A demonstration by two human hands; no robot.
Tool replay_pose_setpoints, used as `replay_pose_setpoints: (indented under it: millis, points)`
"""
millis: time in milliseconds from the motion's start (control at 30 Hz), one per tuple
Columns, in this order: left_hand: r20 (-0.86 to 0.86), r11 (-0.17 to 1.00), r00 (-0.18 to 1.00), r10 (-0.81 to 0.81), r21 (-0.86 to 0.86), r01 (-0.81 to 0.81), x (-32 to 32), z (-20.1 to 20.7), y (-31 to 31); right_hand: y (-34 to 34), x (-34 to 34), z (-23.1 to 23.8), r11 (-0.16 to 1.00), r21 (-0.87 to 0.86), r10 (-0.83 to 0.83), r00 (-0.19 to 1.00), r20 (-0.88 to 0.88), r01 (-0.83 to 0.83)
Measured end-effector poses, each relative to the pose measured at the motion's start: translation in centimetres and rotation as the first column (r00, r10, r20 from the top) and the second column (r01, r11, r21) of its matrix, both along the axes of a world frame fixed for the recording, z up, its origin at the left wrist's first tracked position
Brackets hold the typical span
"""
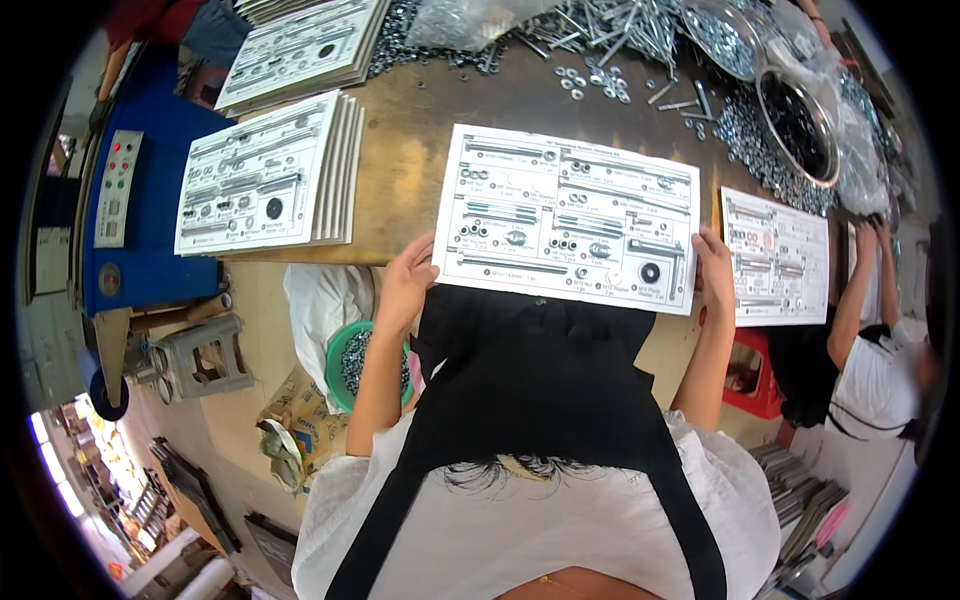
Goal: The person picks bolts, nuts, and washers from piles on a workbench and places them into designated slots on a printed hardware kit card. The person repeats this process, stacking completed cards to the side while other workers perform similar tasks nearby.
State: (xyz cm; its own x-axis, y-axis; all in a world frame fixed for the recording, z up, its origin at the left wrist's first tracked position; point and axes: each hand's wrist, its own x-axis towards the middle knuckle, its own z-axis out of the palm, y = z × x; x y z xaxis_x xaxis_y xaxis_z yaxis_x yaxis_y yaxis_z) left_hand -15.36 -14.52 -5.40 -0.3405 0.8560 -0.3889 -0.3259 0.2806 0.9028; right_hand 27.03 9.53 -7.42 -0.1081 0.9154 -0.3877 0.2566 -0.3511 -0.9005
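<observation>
A white hardware card (pixel 570 235), printed with bolts, nuts and washers in boxed rows, lies at the table's near edge in front of my apron. Some real bolts and dark nuts seem to be fixed on it, though which are print and which are metal I cannot tell everywhere. My left hand (pixel 408 273) grips the card's lower left edge, thumb on top. At its right edge my right hand (pixel 713 262) holds the other side, fingers partly hidden. Another such card (pixel 775 257) lies just beyond my right hand.
Stacked cards (pixel 265 180) stand at the left, with another stack (pixel 305 50) behind. Loose bolts (pixel 620 30), washers (pixel 598 80) and nuts (pixel 765 150) cover the back. A steel bowl (pixel 798 125) sits right. A co-worker (pixel 880 370) works at far right. Below stands a green basin (pixel 336 372).
</observation>
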Motion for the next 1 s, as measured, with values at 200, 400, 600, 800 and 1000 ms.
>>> replay_pose_setpoints:
  millis: [200, 400, 600, 800, 1000]
  points:
    - [0.014, 0.996, 0.999, 0.044, 0.081, -0.045, -0.5, 3.4, -1.1, 0.3, -1.7, 4.2, 0.993, 0.116, 0.033, 0.991, -0.131, -0.018]
    - [-0.178, 0.98, 0.967, 0.183, 0.115, -0.165, -5.1, 10.4, -4.0, 2.7, -8.2, 13.0, 0.977, 0.137, 0.202, 0.927, -0.316, -0.166]
    - [-0.305, 0.928, 0.878, 0.368, 0.177, -0.327, -15.6, 14.2, -6.8, 4.6, -20.7, 13.8, 0.898, 0.199, 0.44, 0.82, -0.365, -0.393]
    - [-0.465, 0.862, 0.744, 0.479, 0.09, -0.499, -29.6, 14.4, -10.1, -0.4, -37.1, 10.7, 0.846, 0.056, 0.493, 0.739, -0.459, -0.53]
    - [-0.522, 0.884, 0.754, 0.398, -0.001, -0.467, -41.7, 14.1, -11.8, -5.3, -48.2, 7.5, 0.855, -0.069, 0.364, 0.691, -0.625, -0.513]
